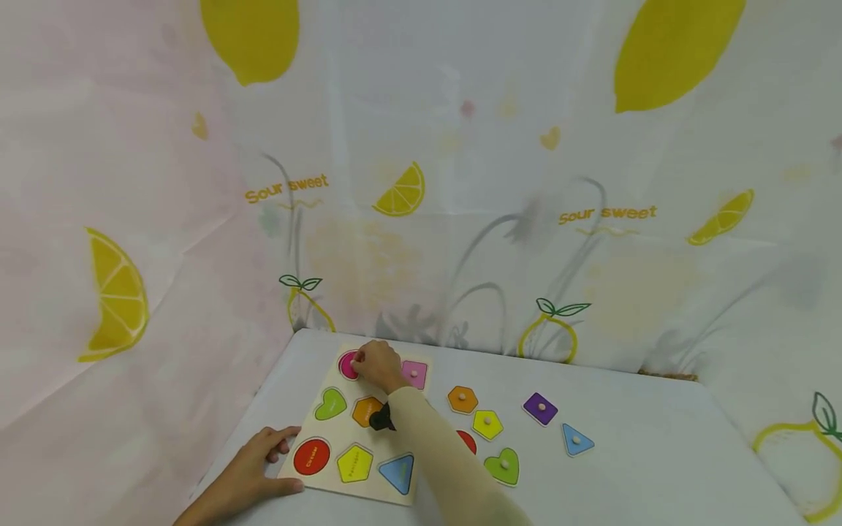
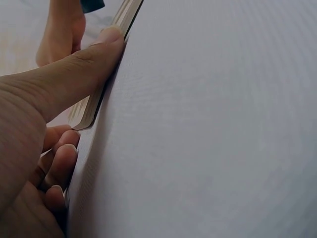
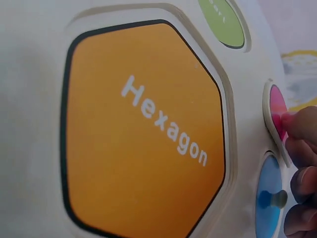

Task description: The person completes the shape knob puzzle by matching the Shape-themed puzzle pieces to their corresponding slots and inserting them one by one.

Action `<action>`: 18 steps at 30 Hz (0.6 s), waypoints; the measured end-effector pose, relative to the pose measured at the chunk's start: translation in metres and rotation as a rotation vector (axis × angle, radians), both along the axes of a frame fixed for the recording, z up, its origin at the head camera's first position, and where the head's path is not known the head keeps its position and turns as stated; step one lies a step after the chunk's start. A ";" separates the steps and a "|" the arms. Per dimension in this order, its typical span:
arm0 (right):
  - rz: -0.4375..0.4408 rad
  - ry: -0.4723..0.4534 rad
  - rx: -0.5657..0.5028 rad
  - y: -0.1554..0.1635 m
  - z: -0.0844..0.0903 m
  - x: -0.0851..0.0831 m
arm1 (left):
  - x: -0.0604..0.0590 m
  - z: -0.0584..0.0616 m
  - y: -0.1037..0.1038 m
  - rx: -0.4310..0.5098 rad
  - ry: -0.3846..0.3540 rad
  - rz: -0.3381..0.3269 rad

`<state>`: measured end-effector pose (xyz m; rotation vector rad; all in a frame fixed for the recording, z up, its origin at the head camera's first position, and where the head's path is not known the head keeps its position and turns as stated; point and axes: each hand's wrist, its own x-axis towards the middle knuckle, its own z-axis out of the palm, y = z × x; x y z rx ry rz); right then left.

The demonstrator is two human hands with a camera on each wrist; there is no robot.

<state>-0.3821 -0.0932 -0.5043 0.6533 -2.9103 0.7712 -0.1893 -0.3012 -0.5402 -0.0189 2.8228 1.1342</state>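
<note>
A pale wooden puzzle board (image 1: 378,436) lies on the table, with coloured shape recesses. My left hand (image 1: 253,464) grips its near left corner; in the left wrist view, the thumb (image 2: 79,69) presses along the board's edge (image 2: 91,106) and the fingers bend at the adjoining side. Over the far left recess, my right hand (image 1: 379,364) pinches the knob of a magenta rounded piece (image 1: 348,364). In the right wrist view, that piece (image 3: 278,111) appears tilted at its recess. Beside it sits a blue knobbed piece (image 3: 267,198), and a pink square piece (image 1: 414,374) fills the far right corner.
Right of the board lie loose knobbed pieces: an orange hexagon (image 1: 463,399), yellow pentagon (image 1: 487,424), green heart (image 1: 503,467), purple rectangle (image 1: 540,408) and blue triangle (image 1: 577,440). A red piece (image 1: 467,441) is partly hidden by the right sleeve (image 1: 434,453). Lemon-printed cloth hangs behind the table.
</note>
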 end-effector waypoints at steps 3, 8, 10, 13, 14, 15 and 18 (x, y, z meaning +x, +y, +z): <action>-0.018 -0.015 -0.024 0.002 -0.005 -0.001 | 0.001 -0.002 0.004 0.006 0.005 -0.008; -0.012 -0.008 -0.031 0.003 -0.009 -0.001 | 0.002 -0.005 0.007 0.001 -0.003 0.003; 0.002 -0.012 -0.024 0.001 -0.008 -0.001 | 0.003 -0.005 0.006 -0.008 -0.009 0.011; 0.014 -0.013 -0.011 -0.003 -0.007 -0.001 | 0.005 -0.004 0.004 -0.013 -0.012 0.021; 0.015 -0.009 -0.008 -0.004 -0.006 -0.001 | 0.005 -0.004 0.004 -0.015 -0.008 0.024; 0.013 0.001 -0.007 -0.006 -0.005 -0.001 | 0.006 -0.003 0.003 -0.015 -0.002 0.023; 0.015 0.021 -0.003 -0.009 -0.003 -0.002 | 0.006 0.000 0.002 -0.014 0.017 0.022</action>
